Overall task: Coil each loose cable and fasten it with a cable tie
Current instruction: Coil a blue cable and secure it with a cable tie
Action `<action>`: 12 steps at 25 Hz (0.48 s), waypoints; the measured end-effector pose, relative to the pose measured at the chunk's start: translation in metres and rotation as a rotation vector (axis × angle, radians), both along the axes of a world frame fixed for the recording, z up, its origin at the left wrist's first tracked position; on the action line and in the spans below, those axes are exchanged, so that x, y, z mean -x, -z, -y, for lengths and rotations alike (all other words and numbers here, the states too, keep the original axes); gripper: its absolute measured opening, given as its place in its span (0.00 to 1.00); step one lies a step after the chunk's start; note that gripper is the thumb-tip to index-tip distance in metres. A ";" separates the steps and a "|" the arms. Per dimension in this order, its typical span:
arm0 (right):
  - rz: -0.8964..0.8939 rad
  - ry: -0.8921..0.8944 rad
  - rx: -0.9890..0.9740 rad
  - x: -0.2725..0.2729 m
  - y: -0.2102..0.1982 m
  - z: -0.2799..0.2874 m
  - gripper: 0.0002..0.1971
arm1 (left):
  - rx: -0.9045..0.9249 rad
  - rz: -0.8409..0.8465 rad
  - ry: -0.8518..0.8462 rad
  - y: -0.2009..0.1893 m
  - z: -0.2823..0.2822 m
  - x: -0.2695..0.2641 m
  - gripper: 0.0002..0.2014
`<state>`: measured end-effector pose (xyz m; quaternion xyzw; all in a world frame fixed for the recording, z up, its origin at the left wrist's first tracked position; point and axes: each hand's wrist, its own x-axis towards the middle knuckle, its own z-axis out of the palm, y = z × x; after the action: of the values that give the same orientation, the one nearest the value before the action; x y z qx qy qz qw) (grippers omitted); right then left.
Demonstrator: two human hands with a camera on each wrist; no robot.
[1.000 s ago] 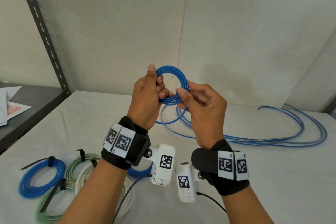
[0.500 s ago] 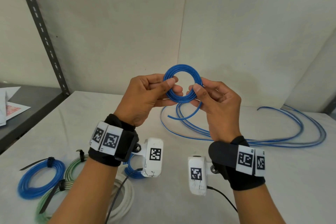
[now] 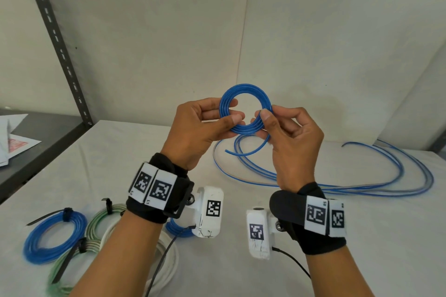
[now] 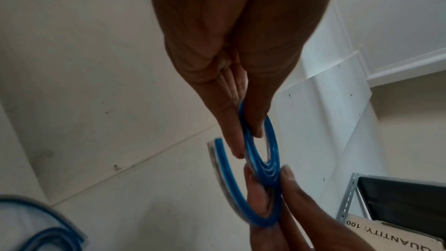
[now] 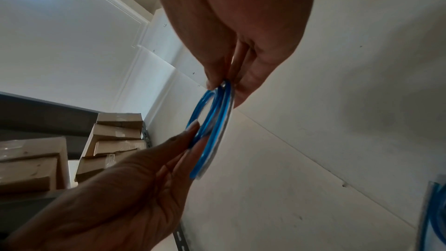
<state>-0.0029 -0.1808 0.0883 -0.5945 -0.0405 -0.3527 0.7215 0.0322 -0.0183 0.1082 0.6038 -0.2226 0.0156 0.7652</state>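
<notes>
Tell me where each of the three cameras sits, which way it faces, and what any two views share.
Head: on the person's head, facing forward and down at the table; both forearms, left hand and right hand show.
Left wrist: along the left hand toward the wall; right fingertips enter.
Right wrist: along the right hand toward shelved boxes; left hand enters.
All three share the blue coil pinched by both hands.

glossy plastic blue cable [image 3: 246,94], matt cloth table cover [image 3: 362,236]
</notes>
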 end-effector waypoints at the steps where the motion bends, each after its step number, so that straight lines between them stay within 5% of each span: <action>1: -0.008 -0.049 -0.001 0.001 -0.001 0.000 0.04 | 0.024 -0.006 -0.022 0.000 0.001 -0.001 0.16; 4: -0.059 -0.187 -0.024 0.002 -0.002 -0.001 0.10 | 0.092 -0.032 -0.061 0.000 0.002 -0.002 0.14; 12: 0.003 -0.056 -0.042 0.002 -0.001 -0.005 0.08 | 0.057 -0.037 -0.011 0.003 0.008 0.001 0.14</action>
<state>-0.0046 -0.1757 0.0889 -0.5773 -0.0506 -0.3341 0.7433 0.0309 -0.0264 0.1050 0.5832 -0.2047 0.0148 0.7860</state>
